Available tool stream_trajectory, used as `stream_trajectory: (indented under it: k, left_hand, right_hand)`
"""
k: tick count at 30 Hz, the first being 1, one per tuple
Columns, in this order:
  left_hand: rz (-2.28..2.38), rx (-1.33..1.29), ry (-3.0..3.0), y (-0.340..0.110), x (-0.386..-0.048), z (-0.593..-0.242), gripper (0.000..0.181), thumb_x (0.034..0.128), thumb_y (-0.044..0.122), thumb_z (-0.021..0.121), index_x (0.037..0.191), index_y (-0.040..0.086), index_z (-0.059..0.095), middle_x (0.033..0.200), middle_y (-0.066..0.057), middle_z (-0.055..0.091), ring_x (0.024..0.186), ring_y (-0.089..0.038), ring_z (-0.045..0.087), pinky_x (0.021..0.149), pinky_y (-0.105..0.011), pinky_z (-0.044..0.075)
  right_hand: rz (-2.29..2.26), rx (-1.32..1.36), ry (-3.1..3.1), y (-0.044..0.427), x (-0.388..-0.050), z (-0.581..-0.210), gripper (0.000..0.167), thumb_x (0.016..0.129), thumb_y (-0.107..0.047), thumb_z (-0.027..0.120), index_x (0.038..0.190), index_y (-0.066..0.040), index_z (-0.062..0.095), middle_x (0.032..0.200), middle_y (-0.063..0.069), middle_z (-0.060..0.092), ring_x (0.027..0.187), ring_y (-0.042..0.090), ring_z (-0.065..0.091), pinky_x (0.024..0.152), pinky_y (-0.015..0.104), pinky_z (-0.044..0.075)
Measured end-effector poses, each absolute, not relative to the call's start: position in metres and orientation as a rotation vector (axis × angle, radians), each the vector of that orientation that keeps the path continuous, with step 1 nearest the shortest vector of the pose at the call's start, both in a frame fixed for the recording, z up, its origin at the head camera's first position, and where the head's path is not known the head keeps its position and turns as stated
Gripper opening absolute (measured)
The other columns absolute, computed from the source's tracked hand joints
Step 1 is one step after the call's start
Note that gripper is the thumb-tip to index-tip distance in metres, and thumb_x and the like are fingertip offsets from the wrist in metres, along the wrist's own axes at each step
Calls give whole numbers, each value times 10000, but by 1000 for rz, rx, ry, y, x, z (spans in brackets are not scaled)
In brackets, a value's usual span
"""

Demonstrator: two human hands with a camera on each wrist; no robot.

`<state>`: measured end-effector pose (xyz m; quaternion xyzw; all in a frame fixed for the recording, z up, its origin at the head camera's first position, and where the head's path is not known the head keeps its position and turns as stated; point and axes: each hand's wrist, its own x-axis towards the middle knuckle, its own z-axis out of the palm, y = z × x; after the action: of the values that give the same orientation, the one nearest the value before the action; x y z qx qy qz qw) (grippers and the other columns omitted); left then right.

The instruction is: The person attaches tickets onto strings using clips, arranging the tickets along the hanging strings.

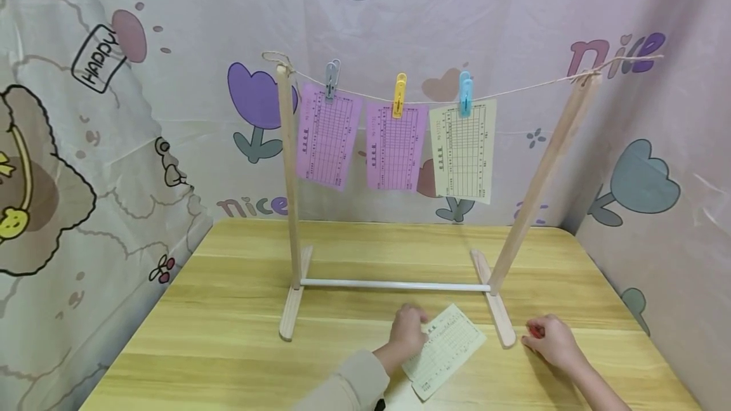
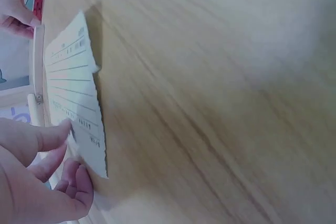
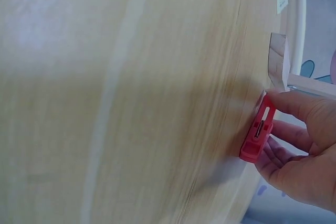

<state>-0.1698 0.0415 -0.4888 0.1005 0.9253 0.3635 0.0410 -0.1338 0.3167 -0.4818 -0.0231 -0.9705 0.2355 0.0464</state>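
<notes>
My left hand [image 1: 408,333] pinches the edge of a pale yellow printed slip [image 1: 448,347] between thumb and fingers. In the left wrist view the slip [image 2: 73,87] has a ragged edge and casts a shadow on the table. My right hand [image 1: 554,342] holds a red clothespin [image 3: 258,129] by the thumb and fingertips, low over the table, just right of the rack's right foot [image 1: 500,319]. The clothespin's jaws have no paper between them.
A wooden rack with a white crossbar [image 1: 394,285] stands on the table [image 1: 228,316]. From its string [image 1: 525,89] hang two pink slips [image 1: 328,138] and a yellow slip [image 1: 464,157], held by grey, yellow and blue clothespins [image 1: 466,95]. A patterned curtain [image 1: 188,11] surrounds the table.
</notes>
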Motion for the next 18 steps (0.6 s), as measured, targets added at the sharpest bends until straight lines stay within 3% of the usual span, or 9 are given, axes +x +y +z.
stream_trajectory:
  k: [9, 18]
  left_hand:
    - [1076, 130, 2886, 46, -166, -489, 372, 593, 78, 833, 914, 18, 654, 885, -77, 608, 807, -242, 599, 715, -314, 537]
    - [1051, 96, 2873, 47, -166, -485, 326, 600, 52, 826, 873, 10, 653, 847, -104, 653, 702, -232, 628, 636, -308, 545]
  right_hand:
    - [735, -110, -2967, 316, -134, -481, 169, 704, -72, 737, 795, 30, 637, 737, 67, 498, 692, 151, 442, 585, 243, 386]
    - [737, -100, -2984, 316, -134, -479, 237, 714, -71, 741, 880, 73, 653, 763, 86, 535, 714, 163, 477, 600, 261, 422]
